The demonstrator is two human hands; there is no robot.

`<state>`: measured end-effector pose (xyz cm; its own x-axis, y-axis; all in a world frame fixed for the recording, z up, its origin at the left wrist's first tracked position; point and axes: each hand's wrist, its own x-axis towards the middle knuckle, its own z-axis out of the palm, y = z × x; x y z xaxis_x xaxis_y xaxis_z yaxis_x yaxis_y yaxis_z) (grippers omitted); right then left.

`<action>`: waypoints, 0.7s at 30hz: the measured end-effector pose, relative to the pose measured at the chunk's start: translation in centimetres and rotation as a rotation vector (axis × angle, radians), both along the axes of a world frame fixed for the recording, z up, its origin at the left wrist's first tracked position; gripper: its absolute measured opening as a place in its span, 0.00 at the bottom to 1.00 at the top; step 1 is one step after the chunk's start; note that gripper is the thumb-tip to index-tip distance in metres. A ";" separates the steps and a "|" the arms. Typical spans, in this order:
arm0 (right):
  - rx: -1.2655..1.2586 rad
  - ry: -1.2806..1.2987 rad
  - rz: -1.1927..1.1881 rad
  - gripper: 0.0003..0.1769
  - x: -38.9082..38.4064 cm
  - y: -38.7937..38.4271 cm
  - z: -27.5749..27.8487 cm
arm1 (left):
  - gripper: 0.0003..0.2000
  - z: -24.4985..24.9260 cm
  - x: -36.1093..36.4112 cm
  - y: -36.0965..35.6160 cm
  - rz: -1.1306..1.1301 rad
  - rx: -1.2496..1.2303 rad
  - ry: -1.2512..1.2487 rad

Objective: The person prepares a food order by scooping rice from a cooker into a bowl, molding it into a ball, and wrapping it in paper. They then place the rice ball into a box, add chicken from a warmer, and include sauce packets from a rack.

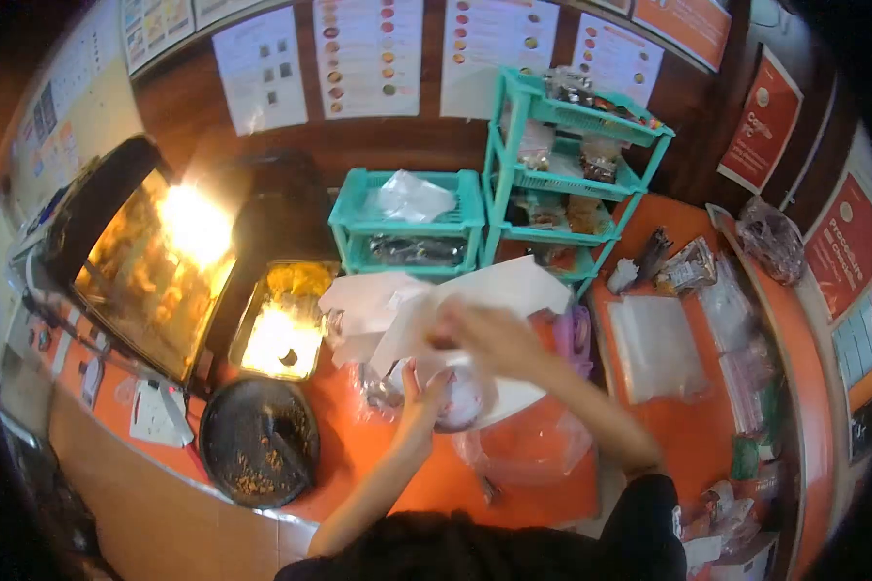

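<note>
My left hand is wrapped round the side of a clear plastic bag with white contents, low over the orange counter. Just above the bag, my right hand is smeared by motion, so its fingers and anything in them cannot be made out. White paper sheets lie behind both hands. A clear plastic bag rests on the counter to the right of the held bag.
A black stone mortar with brown crumbs stands at the left, near a red-handled knife. Behind are a brightly lit metal tray, a glass display case and green racks. Plastic packs lie at the right.
</note>
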<state>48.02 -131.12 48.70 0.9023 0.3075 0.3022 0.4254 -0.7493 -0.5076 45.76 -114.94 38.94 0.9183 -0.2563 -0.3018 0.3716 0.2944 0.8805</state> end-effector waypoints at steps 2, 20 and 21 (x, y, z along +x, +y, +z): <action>-0.095 -0.088 0.059 0.15 0.1 0.4 -3.0 | 0.25 -0.2 0.5 -0.6 -0.012 0.018 -0.011; 0.124 -0.628 -0.222 0.10 3.9 -11.3 3.8 | 0.26 -7.4 5.2 -4.7 -0.147 -0.118 0.174; 0.155 -0.669 -0.456 0.08 5.9 -13.8 6.5 | 0.28 -8.6 5.5 -4.3 -0.135 -0.137 0.190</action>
<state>53.87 -144.89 55.22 0.5428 -0.1347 0.8290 0.3454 -0.8639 -0.3665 51.23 -119.28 30.31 0.8030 -0.4232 -0.4196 0.5705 0.3425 0.7464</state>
